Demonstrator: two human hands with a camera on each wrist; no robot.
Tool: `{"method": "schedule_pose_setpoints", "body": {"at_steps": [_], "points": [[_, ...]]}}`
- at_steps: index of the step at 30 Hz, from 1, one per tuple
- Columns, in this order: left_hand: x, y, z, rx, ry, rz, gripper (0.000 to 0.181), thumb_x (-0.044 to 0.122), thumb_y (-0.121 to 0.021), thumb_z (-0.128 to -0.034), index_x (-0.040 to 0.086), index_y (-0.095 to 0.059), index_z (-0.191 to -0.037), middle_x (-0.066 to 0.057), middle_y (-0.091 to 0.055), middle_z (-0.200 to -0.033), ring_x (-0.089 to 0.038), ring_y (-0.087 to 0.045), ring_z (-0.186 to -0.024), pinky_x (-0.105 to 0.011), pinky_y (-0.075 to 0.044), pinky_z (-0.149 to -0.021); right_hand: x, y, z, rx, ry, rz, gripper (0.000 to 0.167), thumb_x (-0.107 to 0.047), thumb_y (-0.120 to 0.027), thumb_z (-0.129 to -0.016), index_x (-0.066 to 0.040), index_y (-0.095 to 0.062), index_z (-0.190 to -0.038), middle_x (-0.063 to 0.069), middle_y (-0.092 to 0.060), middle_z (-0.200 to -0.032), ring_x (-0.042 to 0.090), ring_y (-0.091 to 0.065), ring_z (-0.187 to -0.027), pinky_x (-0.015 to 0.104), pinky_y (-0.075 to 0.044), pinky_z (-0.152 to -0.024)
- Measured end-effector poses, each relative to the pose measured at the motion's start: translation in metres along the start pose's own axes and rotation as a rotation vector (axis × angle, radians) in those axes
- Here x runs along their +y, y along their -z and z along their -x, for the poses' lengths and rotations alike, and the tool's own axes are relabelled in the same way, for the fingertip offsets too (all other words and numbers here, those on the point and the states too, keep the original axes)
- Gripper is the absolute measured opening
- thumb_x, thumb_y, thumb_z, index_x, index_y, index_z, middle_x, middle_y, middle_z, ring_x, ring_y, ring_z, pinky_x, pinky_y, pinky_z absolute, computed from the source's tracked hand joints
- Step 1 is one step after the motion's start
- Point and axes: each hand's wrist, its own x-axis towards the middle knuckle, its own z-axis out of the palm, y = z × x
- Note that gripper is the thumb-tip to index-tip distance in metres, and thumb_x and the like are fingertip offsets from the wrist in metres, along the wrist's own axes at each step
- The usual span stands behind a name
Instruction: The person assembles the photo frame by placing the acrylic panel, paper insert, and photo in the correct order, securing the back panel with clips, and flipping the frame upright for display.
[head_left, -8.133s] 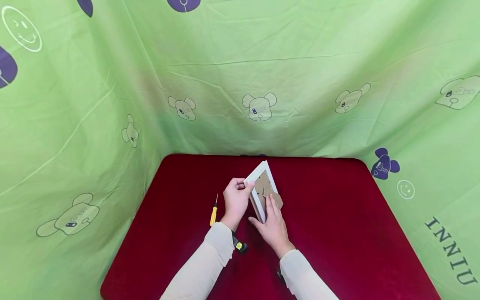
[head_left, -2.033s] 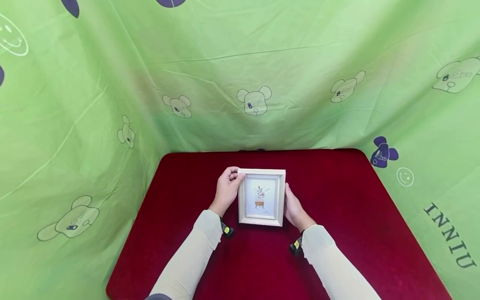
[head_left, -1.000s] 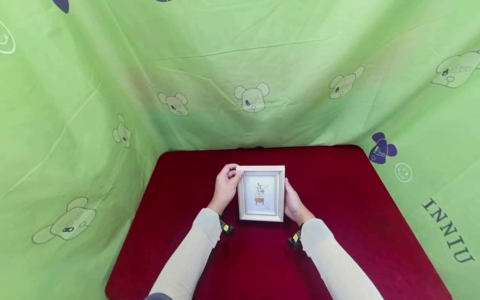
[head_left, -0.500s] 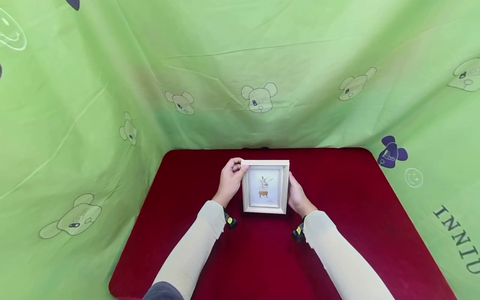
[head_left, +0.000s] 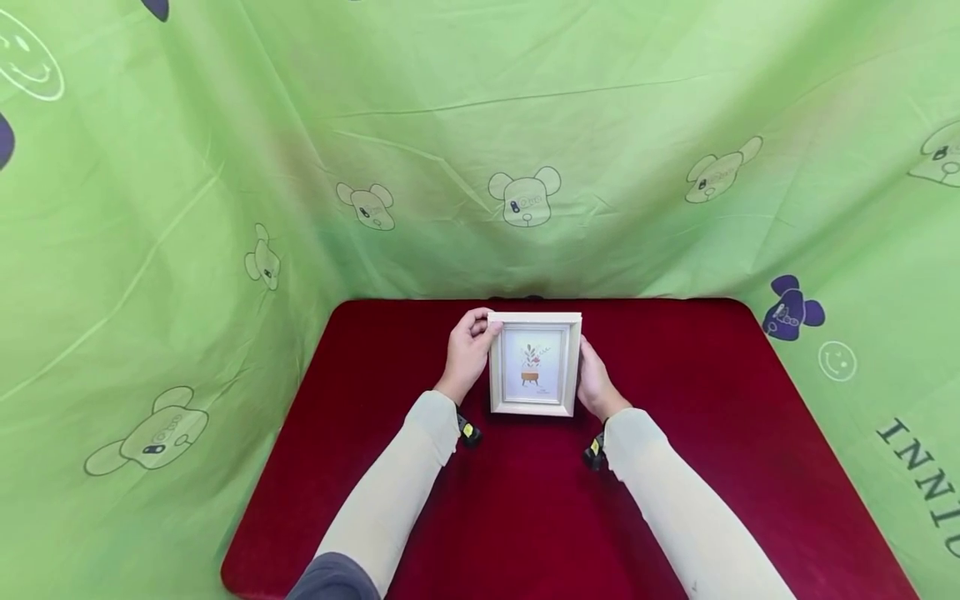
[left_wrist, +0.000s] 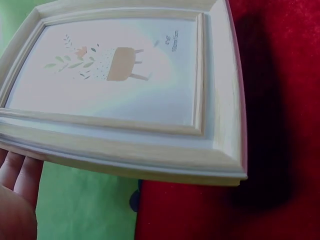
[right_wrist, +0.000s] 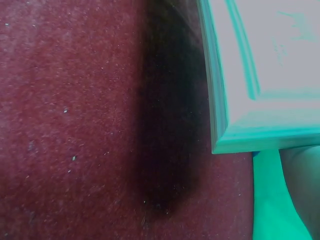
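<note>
A cream picture frame (head_left: 534, 367) faces me over the middle of the table, showing a print of a plant in an orange-brown pot. My left hand (head_left: 467, 354) pinches its upper left corner, thumb on the front and fingers behind. At the right edge, my right hand (head_left: 597, 379) holds the frame; its fingers are hidden behind. The left wrist view shows the frame (left_wrist: 125, 142) close up, with a few left fingers (left_wrist: 25, 180) at its side. In the right wrist view a corner of the frame (right_wrist: 235, 120) appears, with part of the right hand (right_wrist: 304, 185) below it.
Dark red cloth covers the table (head_left: 405, 375). A green curtain (head_left: 450, 233) with cartoon bear heads hangs behind and at both sides. The frame casts a dark shadow (right_wrist: 167, 130) on the cloth. Dark cameras (head_left: 469, 433) are strapped to both wrists.
Eight seconds ago the frame's brown back with its stand showed, and a yellow screwdriver lay at left, unseen now. Since then the front faces me; lately both hands shifted it slightly farther away.
</note>
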Motion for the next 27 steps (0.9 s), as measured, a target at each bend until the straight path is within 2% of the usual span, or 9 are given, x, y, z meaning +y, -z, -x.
{"method": "schedule_pose_setpoints", "body": {"at_steps": [5, 12, 16, 24, 27], "points": [[-0.004, 0.0, -0.005, 0.025, 0.021, 0.006, 0.03, 0.018, -0.07, -0.091, 0.002, -0.062, -0.114, -0.013, -0.07, -0.094, -0.017, -0.066, -0.081, -0.031, -0.055, -0.07, 0.005, -0.001, -0.009, 0.027, -0.019, -0.026, 0.054, -0.033, -0.014, -0.108, -0.008, -0.014, -0.156, 0.014, -0.023, -0.154, 0.016, -0.021, -0.138, 0.03, -0.014, -0.113], [-0.01, 0.0, -0.008, 0.029, 0.044, 0.01, 0.029, 0.018, -0.071, -0.0911, 0.003, -0.062, -0.114, -0.013, -0.07, -0.095, -0.017, -0.066, -0.082, -0.031, -0.055, -0.071, 0.01, 0.0, -0.018, 0.048, -0.033, -0.019, 0.053, -0.031, -0.014, -0.108, -0.009, -0.013, -0.156, 0.014, -0.022, -0.156, 0.016, -0.02, -0.139, 0.028, -0.014, -0.113], [-0.014, -0.001, -0.009, 0.03, 0.063, 0.017, 0.029, 0.019, -0.07, -0.091, 0.003, -0.062, -0.113, -0.012, -0.07, -0.095, -0.017, -0.066, -0.083, -0.03, -0.054, -0.071, 0.012, 0.001, -0.021, 0.062, -0.041, -0.018, 0.053, -0.031, -0.014, -0.108, -0.008, -0.016, -0.155, 0.015, -0.025, -0.154, 0.017, -0.023, -0.138, 0.028, -0.015, -0.113], [-0.021, -0.002, -0.012, 0.03, 0.08, 0.034, 0.03, 0.022, -0.07, -0.091, 0.004, -0.062, -0.114, -0.013, -0.07, -0.096, -0.017, -0.066, -0.083, -0.031, -0.054, -0.072, 0.017, 0.003, -0.025, 0.064, -0.05, -0.008, 0.052, -0.031, -0.013, -0.108, -0.012, -0.009, -0.157, 0.011, -0.018, -0.158, 0.015, -0.014, -0.142, 0.029, -0.01, -0.115], [-0.023, -0.001, -0.011, 0.032, 0.094, 0.033, 0.029, 0.019, -0.07, -0.0911, 0.004, -0.062, -0.114, -0.013, -0.07, -0.095, -0.017, -0.066, -0.082, -0.031, -0.054, -0.071, 0.019, 0.003, -0.025, 0.068, -0.069, -0.002, 0.053, -0.033, -0.013, -0.108, -0.011, -0.012, -0.156, 0.012, -0.022, -0.156, 0.016, -0.018, -0.14, 0.029, -0.011, -0.114]]}}
